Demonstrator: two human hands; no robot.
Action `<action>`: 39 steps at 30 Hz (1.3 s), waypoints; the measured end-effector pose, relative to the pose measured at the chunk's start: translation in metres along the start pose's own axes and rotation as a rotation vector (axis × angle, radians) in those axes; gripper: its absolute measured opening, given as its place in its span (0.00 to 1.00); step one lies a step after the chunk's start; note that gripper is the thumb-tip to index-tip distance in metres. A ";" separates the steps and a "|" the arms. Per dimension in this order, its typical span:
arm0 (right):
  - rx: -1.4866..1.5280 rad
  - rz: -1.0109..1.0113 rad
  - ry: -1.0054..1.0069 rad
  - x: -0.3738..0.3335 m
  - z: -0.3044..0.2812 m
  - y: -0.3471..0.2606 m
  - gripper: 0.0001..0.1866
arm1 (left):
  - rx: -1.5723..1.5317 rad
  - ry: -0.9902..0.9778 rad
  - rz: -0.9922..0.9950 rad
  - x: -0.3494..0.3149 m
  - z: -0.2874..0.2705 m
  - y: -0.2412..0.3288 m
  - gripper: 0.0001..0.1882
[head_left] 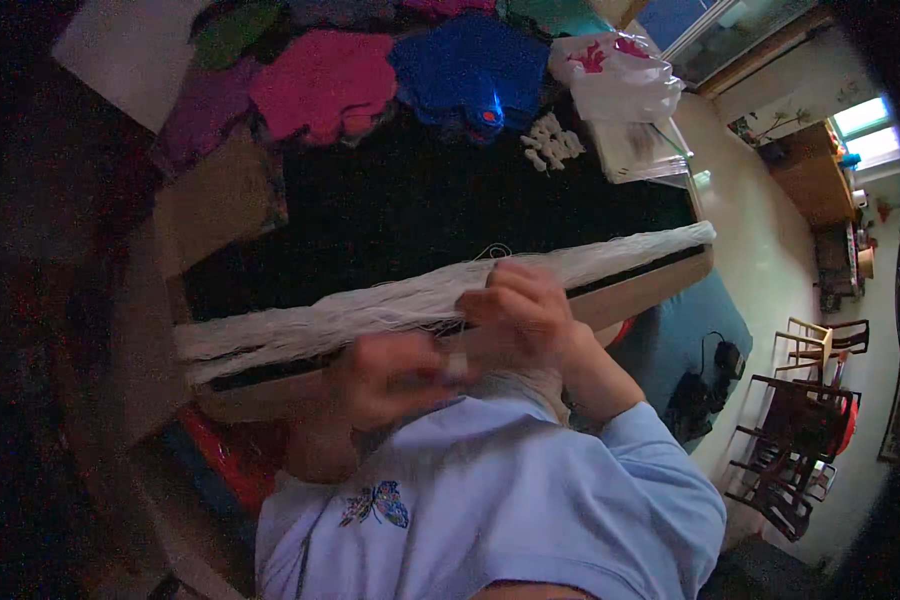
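A long bundle of loose white yarn [370, 305] lies along the near edge of the dark-topped table, with a thin loop of thread [497, 250] sticking up behind it. In front of the bundle, close to my body, my left hand [395, 375] is smeared by motion. Its fingers look curled, and a small white piece [457, 362] shows at their tips. My right hand [525, 305] is raised over the yarn's near side with its fingers bent in and pressed together. Whatever is between them is too blurred to make out.
Stacks of flower-shaped pink pieces [325, 85] and blue pieces [470, 75] sit at the far side. Small white knotted pieces [552, 145] lie near a white plastic bag [620, 80] and a clear tray [640, 150]. A cardboard piece [220, 205] is at left; chairs [795, 430] stand at right.
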State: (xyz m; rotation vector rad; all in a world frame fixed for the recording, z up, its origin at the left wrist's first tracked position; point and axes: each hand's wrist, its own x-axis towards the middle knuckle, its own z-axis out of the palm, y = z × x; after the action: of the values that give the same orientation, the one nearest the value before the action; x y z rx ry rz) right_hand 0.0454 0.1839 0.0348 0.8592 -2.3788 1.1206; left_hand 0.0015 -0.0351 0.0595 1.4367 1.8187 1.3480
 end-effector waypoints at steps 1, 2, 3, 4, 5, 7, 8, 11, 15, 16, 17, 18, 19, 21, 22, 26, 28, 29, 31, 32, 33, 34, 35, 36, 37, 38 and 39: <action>0.001 0.002 0.000 0.000 0.002 0.000 0.17 | -0.002 -0.001 -0.001 -0.002 0.004 -0.001 0.14; -0.042 0.016 -0.041 0.000 0.006 0.000 0.18 | -0.243 0.163 -0.168 -0.005 0.011 -0.001 0.13; -0.088 0.027 -0.081 0.001 0.009 0.000 0.18 | -0.481 0.328 -0.333 -0.007 0.015 -0.002 0.13; -0.089 0.026 -0.080 -0.004 0.012 0.001 0.18 | -0.480 0.328 -0.332 -0.006 0.015 -0.008 0.13; -0.092 -0.051 -0.078 -0.012 0.016 0.002 0.18 | -0.089 0.347 -0.240 -0.003 0.013 -0.015 0.13; -0.091 -0.123 -0.078 -0.012 0.011 0.005 0.17 | 0.298 0.356 -0.146 -0.001 0.009 -0.016 0.13; -0.085 -0.030 -0.032 -0.006 0.001 0.007 0.17 | 0.045 0.115 -0.049 -0.003 0.002 -0.008 0.14; -0.109 -0.010 -0.026 -0.015 0.011 0.007 0.15 | -0.208 0.176 -0.104 0.002 0.011 -0.001 0.16; -0.040 0.018 -0.085 -0.009 0.001 -0.002 0.14 | 0.034 0.392 -0.275 0.004 0.010 -0.006 0.19; -0.035 0.101 -0.036 -0.007 -0.004 -0.004 0.14 | -0.075 0.413 -0.306 0.003 0.013 -0.006 0.18; -0.035 0.104 -0.038 -0.012 0.002 0.001 0.14 | -0.185 0.434 -0.336 0.001 0.016 -0.006 0.17; -0.027 0.070 -0.079 -0.014 0.012 0.005 0.14 | -0.291 0.452 -0.363 0.000 0.018 -0.005 0.16; -0.020 0.037 -0.120 -0.014 0.018 0.007 0.14 | -0.397 0.469 -0.390 0.001 0.018 -0.004 0.16; -0.030 -0.038 -0.144 -0.012 0.008 -0.001 0.12 | 0.010 0.467 -0.274 0.008 0.009 -0.008 0.16; 0.045 0.075 -0.077 -0.011 0.002 -0.003 0.12 | -0.142 0.196 -0.053 0.003 0.004 -0.010 0.16; 0.034 0.118 -0.099 -0.006 0.010 -0.003 0.11 | -0.044 0.255 -0.104 0.009 0.011 -0.002 0.17; 0.279 0.296 -0.106 -0.011 0.004 -0.006 0.11 | 0.087 0.428 -0.239 0.008 0.009 -0.003 0.17; 0.524 0.478 -0.111 -0.012 0.002 -0.007 0.10 | -0.097 0.173 -0.086 0.002 0.002 -0.006 0.18; 0.284 0.335 -0.059 -0.006 0.005 -0.004 0.10 | -0.286 -0.091 0.066 0.001 0.000 -0.003 0.19; 0.044 0.186 -0.010 -0.004 0.007 -0.003 0.11 | -0.222 0.072 -0.061 0.006 0.004 0.003 0.17; 0.042 0.186 -0.007 -0.008 0.009 -0.002 0.11 | -0.152 0.235 -0.185 0.012 0.005 0.009 0.14; 0.066 0.154 -0.030 -0.016 0.015 0.000 0.11 | -0.080 0.397 -0.308 0.015 0.006 0.011 0.12; 0.089 0.123 -0.053 -0.020 0.018 0.002 0.11 | -0.079 0.395 -0.305 0.011 0.002 0.007 0.12; 0.091 0.122 -0.055 -0.016 0.014 0.000 0.11 | -0.077 0.124 -0.205 0.004 -0.001 0.000 0.11; 0.078 0.176 0.012 -0.008 0.006 -0.003 0.12 | -0.075 -0.147 -0.104 0.000 -0.002 -0.005 0.09; 0.065 0.230 0.079 -0.004 0.002 -0.004 0.13 | -0.076 -0.145 -0.105 -0.002 0.003 -0.005 0.09; 0.064 0.231 0.080 -0.008 0.006 -0.004 0.13 | -0.209 0.073 -0.203 -0.004 0.010 -0.002 0.08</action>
State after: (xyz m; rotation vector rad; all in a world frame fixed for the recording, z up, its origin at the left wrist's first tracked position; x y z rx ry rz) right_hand 0.0533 0.1804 0.0293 0.5572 -2.4328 1.2994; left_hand 0.0097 -0.0351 0.0526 1.0784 1.7559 1.4521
